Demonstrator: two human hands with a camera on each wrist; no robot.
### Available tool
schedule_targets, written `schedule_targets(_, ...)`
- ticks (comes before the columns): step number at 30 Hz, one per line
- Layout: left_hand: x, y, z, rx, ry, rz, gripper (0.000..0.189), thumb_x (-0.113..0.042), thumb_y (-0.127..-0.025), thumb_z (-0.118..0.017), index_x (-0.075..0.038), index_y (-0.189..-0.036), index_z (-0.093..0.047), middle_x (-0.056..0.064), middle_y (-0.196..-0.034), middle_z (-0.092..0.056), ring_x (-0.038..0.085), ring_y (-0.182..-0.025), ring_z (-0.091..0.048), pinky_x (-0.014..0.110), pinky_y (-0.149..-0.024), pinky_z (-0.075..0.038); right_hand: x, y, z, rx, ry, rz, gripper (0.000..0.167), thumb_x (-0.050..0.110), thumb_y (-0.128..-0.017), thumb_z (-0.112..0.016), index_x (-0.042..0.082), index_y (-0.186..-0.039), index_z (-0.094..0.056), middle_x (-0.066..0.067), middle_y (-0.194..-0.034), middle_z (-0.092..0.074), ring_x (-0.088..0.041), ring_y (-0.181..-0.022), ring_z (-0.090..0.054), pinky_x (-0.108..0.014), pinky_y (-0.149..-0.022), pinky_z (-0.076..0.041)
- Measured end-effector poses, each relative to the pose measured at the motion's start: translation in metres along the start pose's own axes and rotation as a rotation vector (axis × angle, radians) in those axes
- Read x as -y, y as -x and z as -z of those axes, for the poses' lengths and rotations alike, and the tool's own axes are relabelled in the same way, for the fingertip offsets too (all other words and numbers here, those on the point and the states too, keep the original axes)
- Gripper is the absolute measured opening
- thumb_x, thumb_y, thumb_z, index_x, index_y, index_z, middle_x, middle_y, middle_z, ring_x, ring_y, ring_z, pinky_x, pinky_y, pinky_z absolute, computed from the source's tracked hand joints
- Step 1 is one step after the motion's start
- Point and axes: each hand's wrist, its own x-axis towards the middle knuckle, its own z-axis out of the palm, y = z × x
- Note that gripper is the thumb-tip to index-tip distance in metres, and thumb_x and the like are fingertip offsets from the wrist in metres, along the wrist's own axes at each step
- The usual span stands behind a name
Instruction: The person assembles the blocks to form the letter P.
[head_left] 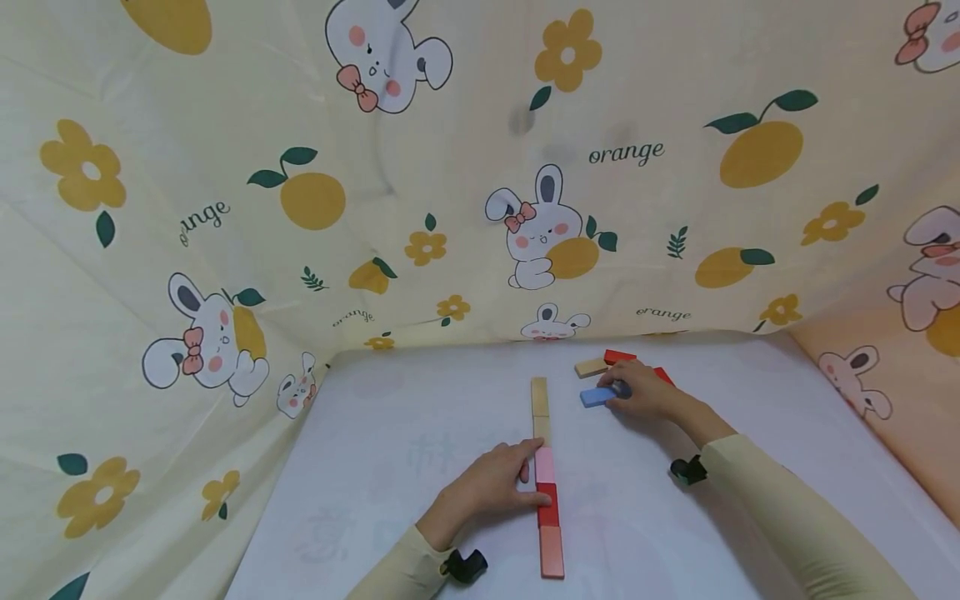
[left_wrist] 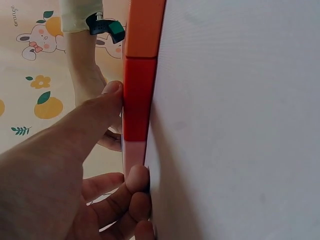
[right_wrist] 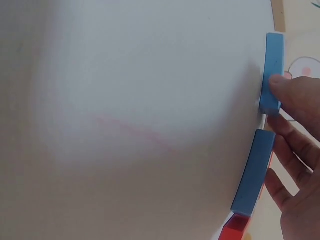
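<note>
Block row (head_left: 545, 463): just right of the left hand (head_left: 487, 483); thumb and index stand apart, thumb touching the red block (head_left: 548, 516), index tip by the tan-pink joint; no clamp seen.
Row order: salmon block (head_left: 552, 552) on the near side of the thumb, pink block (head_left: 543, 471) between thumb and index, two tan blocks (head_left: 540, 398) past the index tip.
Row handling: looks light, stiff, smooth; likely slides if nudged, so steady the long edges.
Blue block (head_left: 597, 397): well right of the left hand, pinched in the right hand (head_left: 651, 393), thumb on its face, one end free.
Blue handling: probably light, rigid, not fragile; best held by long sides near the middle.
Second blue block (right_wrist: 254, 172): just beside the pinch, near the right fingers.
Loose tan block (head_left: 591, 367), red pieces (head_left: 619, 357): beyond the right pinch.
</note>
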Motion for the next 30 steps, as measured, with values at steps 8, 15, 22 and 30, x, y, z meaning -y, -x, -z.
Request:
schedule_targets(8, 0.000, 0.000, 0.000, -0.004, -0.010, -0.012, 0.093, -0.060, -0.088, -0.084, -0.022, -0.163, -0.046, -0.014, -0.086, -0.055, 0.004, -0.080, -0.047, 0.024, -0.065, -0.040, 0.003, -0.003, -0.005, -0.025, -0.015, -0.024, 0.028, 0.021, -0.093, -0.084, 0.015, -0.119, -0.075, -0.006, -0.118, -0.068, -0.032, -0.113, -0.053, -0.061, -0.103, -0.043)
schedule_targets(15, 0.000, 0.000, 0.001, 0.000, -0.004, -0.013, 0.092, -0.060, -0.088, -0.084, -0.022, -0.163, -0.046, -0.013, -0.086, -0.055, 0.005, -0.079, -0.048, 0.024, -0.065, -0.041, 0.011, -0.008, -0.011, -0.047, -0.075, -0.066, 0.038, 0.024, -0.094, -0.085, 0.013, -0.127, -0.072, -0.008, -0.124, -0.070, -0.032, -0.118, -0.058, -0.063, -0.106, -0.042)
schedule_targets(22, 0.000, -0.001, 0.002, -0.001, -0.017, -0.022, 0.092, -0.060, -0.088, -0.084, -0.021, -0.163, -0.046, -0.013, -0.087, -0.055, 0.004, -0.080, -0.047, 0.024, -0.066, -0.041, 0.025, -0.021, -0.018, -0.081, -0.103, -0.106, 0.038, 0.023, -0.093, -0.086, 0.011, -0.127, -0.073, -0.008, -0.123, -0.070, -0.030, -0.116, -0.062, -0.052, -0.100, -0.056)
schedule_targets(30, -0.002, 0.001, 0.003, 0.012, 0.001, -0.001, 0.091, -0.060, -0.089, -0.083, -0.024, -0.163, -0.045, -0.012, -0.087, -0.056, 0.004, -0.080, -0.048, 0.024, -0.065, -0.041, 0.031, -0.034, -0.023, -0.059, -0.100, -0.136, 0.035, 0.024, -0.095, -0.084, 0.014, -0.126, -0.074, -0.011, -0.132, -0.067, -0.033, -0.122, -0.059, -0.056, -0.106, -0.052)
